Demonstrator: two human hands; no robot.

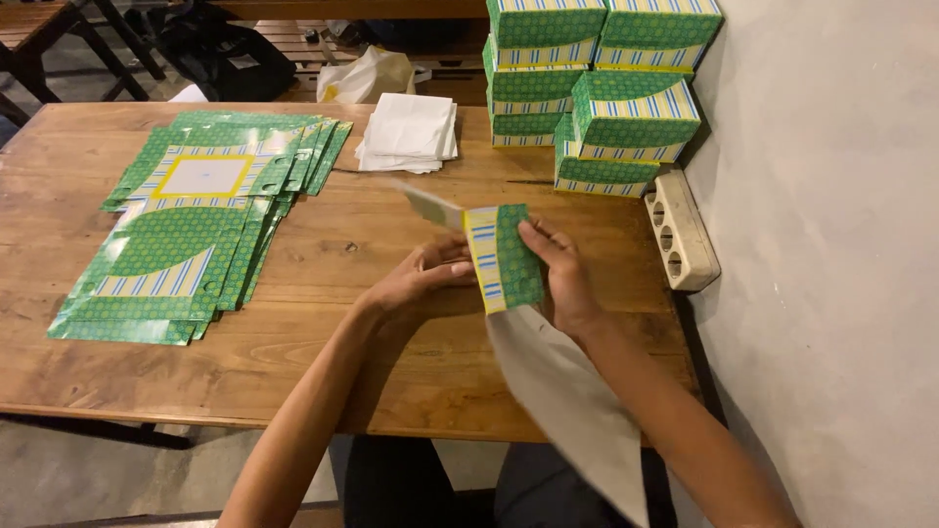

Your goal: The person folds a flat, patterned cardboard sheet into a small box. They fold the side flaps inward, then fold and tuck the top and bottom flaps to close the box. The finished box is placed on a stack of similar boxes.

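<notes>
Both hands (489, 274) clamped on box blank (502, 256), flat blanks (186, 244) left, boxes (597, 88) behind.

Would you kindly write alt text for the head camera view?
Both hands, left hand and right hand, fold a green patterned cardboard sheet over a wooden table. Flat sheets lie left; finished boxes stack by the wall.

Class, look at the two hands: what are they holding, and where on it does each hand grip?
Both hold one green patterned cardboard box blank, partly folded: left hand at its left edge, right hand at its right edge.
</notes>
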